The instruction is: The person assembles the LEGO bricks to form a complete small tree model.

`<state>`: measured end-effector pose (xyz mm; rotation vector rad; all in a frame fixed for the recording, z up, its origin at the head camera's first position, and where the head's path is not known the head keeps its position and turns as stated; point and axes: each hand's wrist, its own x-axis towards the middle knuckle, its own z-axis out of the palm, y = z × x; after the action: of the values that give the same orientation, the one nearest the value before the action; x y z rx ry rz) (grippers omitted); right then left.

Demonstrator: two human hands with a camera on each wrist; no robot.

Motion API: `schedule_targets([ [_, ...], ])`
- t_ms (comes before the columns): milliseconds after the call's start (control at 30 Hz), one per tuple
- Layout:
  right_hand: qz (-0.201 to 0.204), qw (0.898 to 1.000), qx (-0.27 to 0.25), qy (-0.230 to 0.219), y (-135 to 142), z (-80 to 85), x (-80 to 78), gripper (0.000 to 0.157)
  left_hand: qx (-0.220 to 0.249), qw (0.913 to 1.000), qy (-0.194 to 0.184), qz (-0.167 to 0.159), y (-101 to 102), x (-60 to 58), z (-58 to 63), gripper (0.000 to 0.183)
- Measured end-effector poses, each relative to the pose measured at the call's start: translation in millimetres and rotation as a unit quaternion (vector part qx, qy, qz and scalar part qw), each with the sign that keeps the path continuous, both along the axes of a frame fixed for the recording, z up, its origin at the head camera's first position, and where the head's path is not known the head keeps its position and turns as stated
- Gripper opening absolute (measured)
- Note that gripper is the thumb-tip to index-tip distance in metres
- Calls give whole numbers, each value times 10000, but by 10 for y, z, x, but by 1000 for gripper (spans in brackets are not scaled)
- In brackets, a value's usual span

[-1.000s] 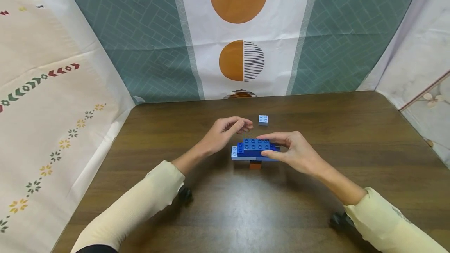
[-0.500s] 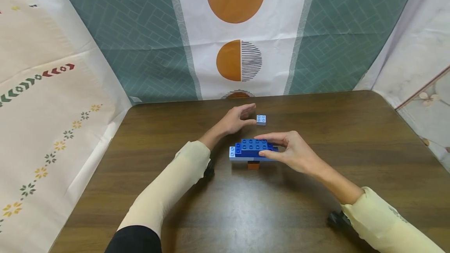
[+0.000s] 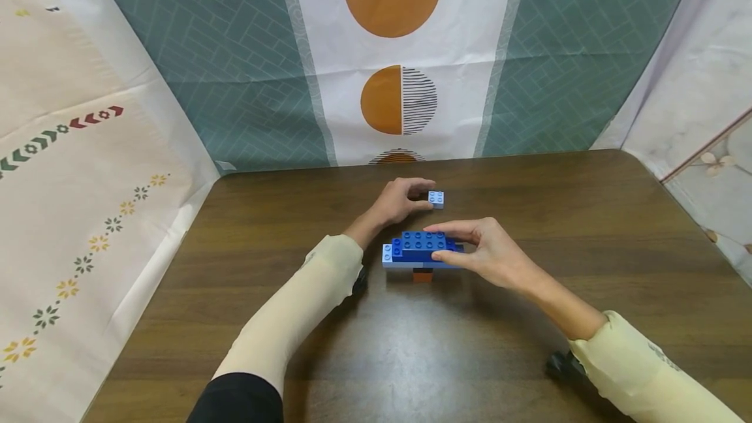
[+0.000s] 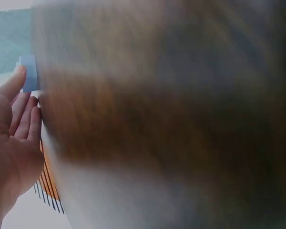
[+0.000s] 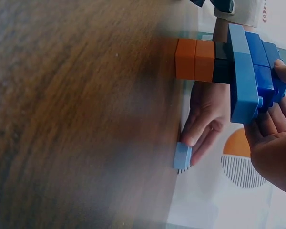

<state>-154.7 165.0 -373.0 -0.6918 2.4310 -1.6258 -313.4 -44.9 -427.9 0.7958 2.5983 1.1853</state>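
Note:
A toy-brick build [image 3: 420, 247] stands on the table, with blue bricks layered on a wider light-blue row. Beneath, in the right wrist view, are a black brick [image 5: 222, 63] and orange bricks [image 5: 195, 59]. My right hand [image 3: 490, 253] grips the build's right end, thumb in front and fingers behind. Farther back lies a loose light-blue brick [image 3: 436, 199] with studs on top. At that brick's left side is my left hand [image 3: 399, 202], thumb at its near side and fingers reaching past its far side. The fingers look extended, not closed round it.
Both bricks and hands are over a brown wooden table [image 3: 282, 234]. A patterned cloth [image 3: 252, 70] hangs along the back edge, with pale cloths at both sides. Dark straps show beneath both wrists.
My left hand has moved away from beside the build, back and to the right, to the loose light-blue brick. The right hand keeps its grip; the build stays put.

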Motion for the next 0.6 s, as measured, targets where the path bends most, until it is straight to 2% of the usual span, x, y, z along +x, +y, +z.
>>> schedule_targets([
  [233, -27, 10000, -17, -10, -12, 11, -1, 41, -236, 9993, 249, 147, 11, 22, 22, 42],
  [400, -34, 10000, 11, -16, -10, 11, -2, 41, -314, 9991, 277, 93, -44, 87, 101, 40],
  [600, -50, 9998, 114, 134, 1, 7, 7, 42, 174, 9997, 184, -27, -158, 246, 270, 38],
])
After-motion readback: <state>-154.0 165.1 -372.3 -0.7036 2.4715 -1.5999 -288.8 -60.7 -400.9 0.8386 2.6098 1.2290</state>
